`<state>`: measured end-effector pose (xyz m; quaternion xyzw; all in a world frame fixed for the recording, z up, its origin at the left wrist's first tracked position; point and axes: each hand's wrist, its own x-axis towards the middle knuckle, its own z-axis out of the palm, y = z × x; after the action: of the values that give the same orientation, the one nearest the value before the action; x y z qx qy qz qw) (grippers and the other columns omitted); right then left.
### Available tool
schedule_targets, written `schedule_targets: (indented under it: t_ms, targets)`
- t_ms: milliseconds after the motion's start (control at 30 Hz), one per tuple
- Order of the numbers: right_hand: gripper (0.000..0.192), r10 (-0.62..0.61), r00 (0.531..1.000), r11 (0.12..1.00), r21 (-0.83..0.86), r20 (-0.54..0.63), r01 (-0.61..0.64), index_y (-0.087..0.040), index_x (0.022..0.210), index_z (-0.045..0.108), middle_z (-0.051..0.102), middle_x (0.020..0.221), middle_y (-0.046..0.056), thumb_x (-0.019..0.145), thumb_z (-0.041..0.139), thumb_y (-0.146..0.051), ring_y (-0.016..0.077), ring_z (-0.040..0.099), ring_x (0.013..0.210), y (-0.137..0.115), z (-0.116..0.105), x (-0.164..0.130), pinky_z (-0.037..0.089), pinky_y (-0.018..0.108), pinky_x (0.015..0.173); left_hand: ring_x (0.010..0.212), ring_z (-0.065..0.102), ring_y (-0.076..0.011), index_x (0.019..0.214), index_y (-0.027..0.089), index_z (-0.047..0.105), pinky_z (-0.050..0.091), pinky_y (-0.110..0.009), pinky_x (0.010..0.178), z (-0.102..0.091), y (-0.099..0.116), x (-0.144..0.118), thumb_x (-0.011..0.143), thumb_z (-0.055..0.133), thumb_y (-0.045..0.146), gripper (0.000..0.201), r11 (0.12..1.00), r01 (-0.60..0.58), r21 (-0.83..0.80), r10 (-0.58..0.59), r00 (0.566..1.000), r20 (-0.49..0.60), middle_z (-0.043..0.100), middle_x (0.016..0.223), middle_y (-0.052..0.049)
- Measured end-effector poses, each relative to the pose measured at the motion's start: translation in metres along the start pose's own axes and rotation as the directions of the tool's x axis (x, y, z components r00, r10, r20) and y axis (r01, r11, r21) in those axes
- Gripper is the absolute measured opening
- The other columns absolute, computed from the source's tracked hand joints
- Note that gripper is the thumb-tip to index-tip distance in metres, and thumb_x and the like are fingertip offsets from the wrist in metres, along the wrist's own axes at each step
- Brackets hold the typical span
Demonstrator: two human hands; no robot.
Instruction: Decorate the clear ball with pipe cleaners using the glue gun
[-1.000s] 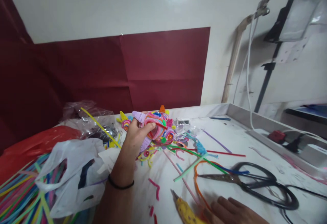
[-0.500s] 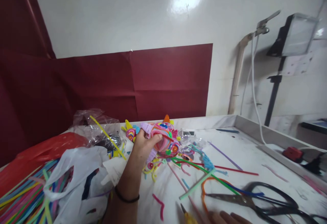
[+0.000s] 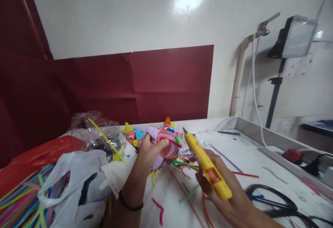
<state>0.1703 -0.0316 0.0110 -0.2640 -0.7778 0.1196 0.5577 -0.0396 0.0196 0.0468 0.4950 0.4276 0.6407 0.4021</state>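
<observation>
While the left hand (image 3: 149,148) is clamped round a pipe-cleaner ball (image 3: 166,144), held just above the table's (image 3: 247,158) far middle, the right hand (image 3: 223,190) is closed on a yellow glue gun (image 3: 206,167), nozzle aimed up-left and just beside the ball.

Risks, as judged:
- Nozzle close to the left fingers: a slip could burn them, if the gun is hot.
- Glue could string or drip onto the loose cleaners below.
- A hard squeeze could crush the ball's coils.
- Scissors (image 3: 275,205) lie near the right wrist; a backward sweep could catch them.

Count:
- Ball: one, many-coloured, orange tip on top.
- Glue gun: one.
- Scissors: one pair, near right corner.
- Small coiled pieces: at least two, just left of the ball; more hidden.
- Loose cleaners and offcuts: many, scattered mid-table, not countable.
- Cleaner bundle (image 3: 18,200): one, near left corner.
- White bag (image 3: 70,172): one; red bag (image 3: 44,150): one; clear bag (image 3: 91,125): one, left edge.
- Red plug (image 3: 292,155): one, right edge.
</observation>
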Motion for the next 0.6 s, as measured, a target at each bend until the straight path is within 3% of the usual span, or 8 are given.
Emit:
schedule_targets:
  t_ms: [100,200,367,600]
  targets:
    - [0.015,0.079,0.994,0.993,0.093,-0.070,-0.072,-0.027,0.109,0.055,0.067,0.094,0.002,0.094,0.053,-0.024,0.0171,0.064,0.072,-0.001,0.012,0.011,0.053,0.025,0.059,0.105,0.068,-0.0296,0.115,0.017,0.063,0.052,-0.040,0.092,0.003,-0.003,0.000,0.063,0.079,0.028,0.056,1.000,-0.014,0.006,0.014,1.000,0.000,0.075,0.110,-0.011]
    - [0.010,0.147,0.987,0.977,0.163,-0.069,-0.135,-0.025,0.103,0.056,0.064,0.086,0.000,0.093,0.056,-0.025,0.0163,0.061,0.070,0.000,0.019,0.012,0.054,0.025,0.062,0.101,0.069,-0.0274,0.113,0.017,0.064,0.052,-0.036,0.088,0.006,-0.003,-0.001,0.063,0.078,0.025,0.052,0.999,-0.035,-0.007,0.035,0.999,0.000,0.076,0.106,-0.009]
    - [0.014,0.200,0.979,0.948,0.258,-0.029,-0.186,-0.025,0.109,0.055,0.065,0.092,0.002,0.097,0.054,-0.030,0.0177,0.062,0.080,0.007,0.025,0.004,0.055,0.028,0.076,0.100,0.069,-0.0270,0.111,0.018,0.066,0.051,-0.036,0.089,0.008,-0.003,-0.001,0.064,0.078,0.023,0.049,0.998,-0.064,0.011,0.064,0.998,-0.028,0.076,0.105,-0.009]
    - [0.019,0.227,0.972,0.946,0.248,-0.057,-0.207,-0.025,0.111,0.055,0.066,0.094,0.004,0.095,0.056,-0.035,0.0201,0.063,0.084,0.002,0.031,0.000,0.056,0.031,0.078,0.101,0.069,-0.0268,0.112,0.017,0.067,0.051,-0.037,0.090,0.009,-0.005,-0.001,0.064,0.078,0.022,0.049,0.998,-0.064,-0.007,0.064,0.997,-0.048,0.076,0.107,-0.009]
